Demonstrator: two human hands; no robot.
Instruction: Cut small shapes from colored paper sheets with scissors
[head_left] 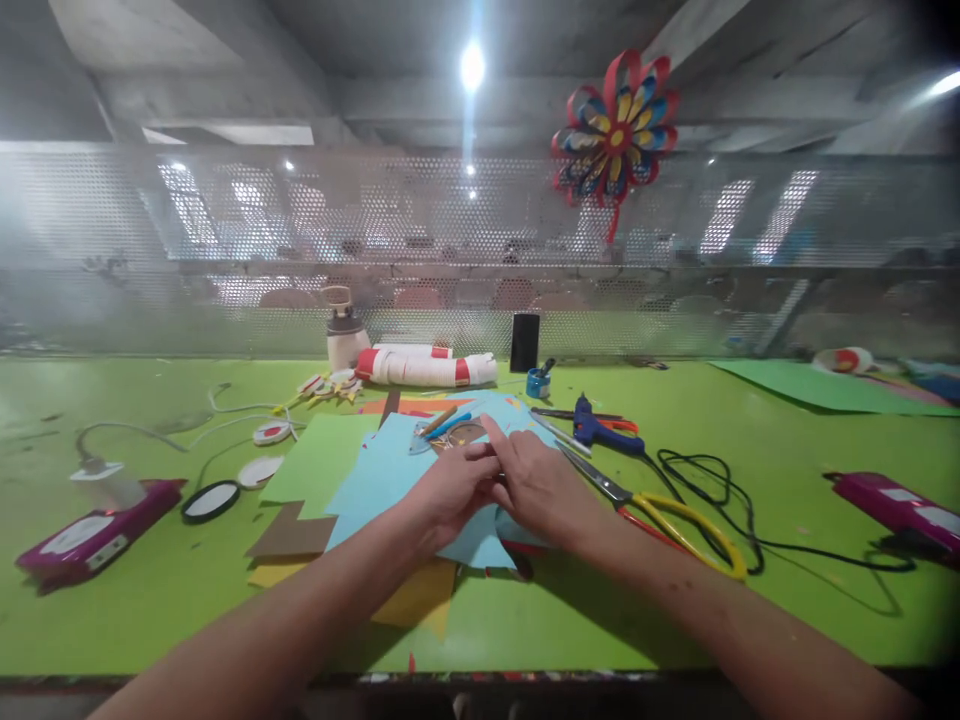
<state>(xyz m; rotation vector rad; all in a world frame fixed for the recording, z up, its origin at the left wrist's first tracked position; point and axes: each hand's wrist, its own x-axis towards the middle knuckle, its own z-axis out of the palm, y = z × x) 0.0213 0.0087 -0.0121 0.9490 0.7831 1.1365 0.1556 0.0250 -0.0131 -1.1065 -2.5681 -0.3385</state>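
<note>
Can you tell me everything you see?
Paper flower: one, multicoloured, upper right
Mesh panel: one, grey, behind table
Bottle: one, beige and grey, back
Tubes: two, white and red, back
Upright slab: one, black, back
Pot: one, blue, before slab
Glue gun: one, blue, right
Large scissors: one, yellow handles, right
Power strips: two, magenta, left and right
Discs: three, mostly white, left
Paper sheets: many, mixed colours, under hands
Table: one, green, below
Left hand: one, bare, centre
Right hand: one, bare, centre
</note>
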